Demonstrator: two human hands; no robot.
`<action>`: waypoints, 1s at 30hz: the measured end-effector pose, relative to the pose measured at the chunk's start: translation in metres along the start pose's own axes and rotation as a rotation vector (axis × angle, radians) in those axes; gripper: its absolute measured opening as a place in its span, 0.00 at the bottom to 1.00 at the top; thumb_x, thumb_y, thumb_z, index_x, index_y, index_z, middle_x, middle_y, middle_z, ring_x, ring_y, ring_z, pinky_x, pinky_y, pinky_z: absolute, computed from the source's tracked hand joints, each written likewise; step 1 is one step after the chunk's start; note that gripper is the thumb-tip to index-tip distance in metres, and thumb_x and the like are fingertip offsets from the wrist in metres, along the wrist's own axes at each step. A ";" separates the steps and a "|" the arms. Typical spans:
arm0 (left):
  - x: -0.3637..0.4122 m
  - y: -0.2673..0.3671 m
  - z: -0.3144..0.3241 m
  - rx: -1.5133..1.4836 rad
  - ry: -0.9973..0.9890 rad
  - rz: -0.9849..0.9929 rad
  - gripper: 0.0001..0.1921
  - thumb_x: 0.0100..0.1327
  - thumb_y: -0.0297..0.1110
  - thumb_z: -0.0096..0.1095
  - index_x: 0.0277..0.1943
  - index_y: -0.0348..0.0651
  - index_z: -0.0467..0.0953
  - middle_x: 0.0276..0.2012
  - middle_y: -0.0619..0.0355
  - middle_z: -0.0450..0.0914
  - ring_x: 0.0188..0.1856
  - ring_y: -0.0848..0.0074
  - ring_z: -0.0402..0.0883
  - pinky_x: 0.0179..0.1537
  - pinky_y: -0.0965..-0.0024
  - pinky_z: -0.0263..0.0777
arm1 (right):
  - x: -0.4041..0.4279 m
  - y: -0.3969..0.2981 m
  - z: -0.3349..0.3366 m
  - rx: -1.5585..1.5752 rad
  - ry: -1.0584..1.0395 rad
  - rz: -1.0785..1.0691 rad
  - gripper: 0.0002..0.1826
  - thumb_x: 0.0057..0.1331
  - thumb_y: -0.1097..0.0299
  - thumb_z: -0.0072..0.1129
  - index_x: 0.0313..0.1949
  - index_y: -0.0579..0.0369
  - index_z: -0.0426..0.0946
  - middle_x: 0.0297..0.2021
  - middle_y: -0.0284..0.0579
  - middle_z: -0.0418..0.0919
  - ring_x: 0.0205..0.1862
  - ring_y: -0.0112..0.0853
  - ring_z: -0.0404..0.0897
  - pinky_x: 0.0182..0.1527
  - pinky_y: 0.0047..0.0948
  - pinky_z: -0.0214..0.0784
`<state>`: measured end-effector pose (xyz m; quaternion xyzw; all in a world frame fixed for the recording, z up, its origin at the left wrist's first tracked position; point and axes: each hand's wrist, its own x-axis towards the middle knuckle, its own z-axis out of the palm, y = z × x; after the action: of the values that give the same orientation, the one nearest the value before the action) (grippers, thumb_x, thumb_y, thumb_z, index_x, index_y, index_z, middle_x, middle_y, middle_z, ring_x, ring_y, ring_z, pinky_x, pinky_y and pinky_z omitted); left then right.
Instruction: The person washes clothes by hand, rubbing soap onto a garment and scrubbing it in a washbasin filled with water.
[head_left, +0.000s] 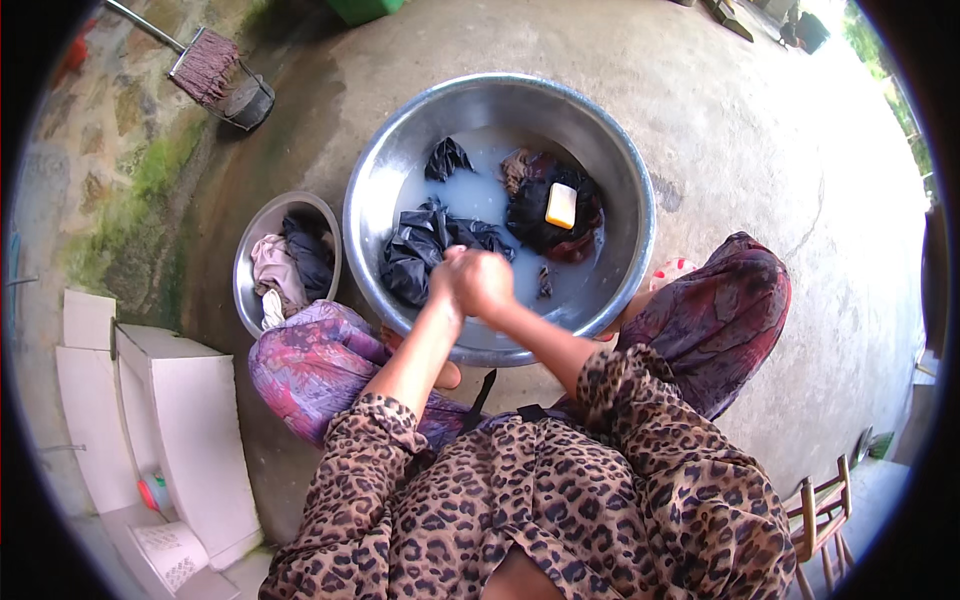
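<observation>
A large metal basin (634, 247) of cloudy water stands between my knees. My left hand (448, 281) and my right hand (484, 279) meet over its near part, fingers closed together on black fabric (416, 247), which spreads from them into the water on the left. How each hand grips is partly hidden. On the right, a pale yellow bar of soap (561, 205) lies on a dark bundle of wet clothes (532, 217). A smaller black piece (448, 159) floats near the far left side.
A smaller metal basin (241, 281) with clothes stands by my left knee. At the upper left are a mop (208, 67) and a dark bucket (251, 103). White-tiled blocks (199, 442) stand at the lower left, a wooden chair (817, 510) at the lower right.
</observation>
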<state>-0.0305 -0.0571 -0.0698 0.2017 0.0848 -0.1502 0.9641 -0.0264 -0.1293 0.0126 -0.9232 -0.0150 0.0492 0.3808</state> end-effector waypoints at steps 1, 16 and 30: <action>0.000 -0.001 0.051 0.402 0.458 -0.110 0.17 0.68 0.45 0.51 0.33 0.39 0.78 0.31 0.55 0.81 0.34 0.71 0.81 0.40 0.70 0.74 | 0.017 0.032 -0.004 -0.010 0.125 0.144 0.25 0.68 0.50 0.47 0.27 0.59 0.82 0.27 0.59 0.81 0.33 0.51 0.82 0.39 0.46 0.73; -0.008 -0.010 0.044 0.666 0.563 -0.121 0.15 0.65 0.42 0.56 0.39 0.37 0.80 0.32 0.57 0.79 0.34 0.74 0.79 0.37 0.68 0.72 | 0.037 0.062 0.000 -0.109 0.072 0.252 0.30 0.68 0.44 0.46 0.25 0.60 0.82 0.27 0.59 0.81 0.33 0.50 0.83 0.39 0.46 0.75; -0.009 -0.004 0.040 0.466 0.648 -0.148 0.09 0.63 0.35 0.57 0.33 0.38 0.77 0.32 0.59 0.77 0.31 0.74 0.76 0.37 0.68 0.72 | 0.019 0.034 0.002 -0.005 0.024 0.283 0.29 0.69 0.48 0.44 0.28 0.62 0.82 0.30 0.60 0.81 0.35 0.53 0.81 0.43 0.49 0.72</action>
<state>-0.0365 -0.0750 -0.0327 0.4449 0.3623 -0.1632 0.8026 -0.0079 -0.1503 -0.0145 -0.9175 0.1197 0.0915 0.3680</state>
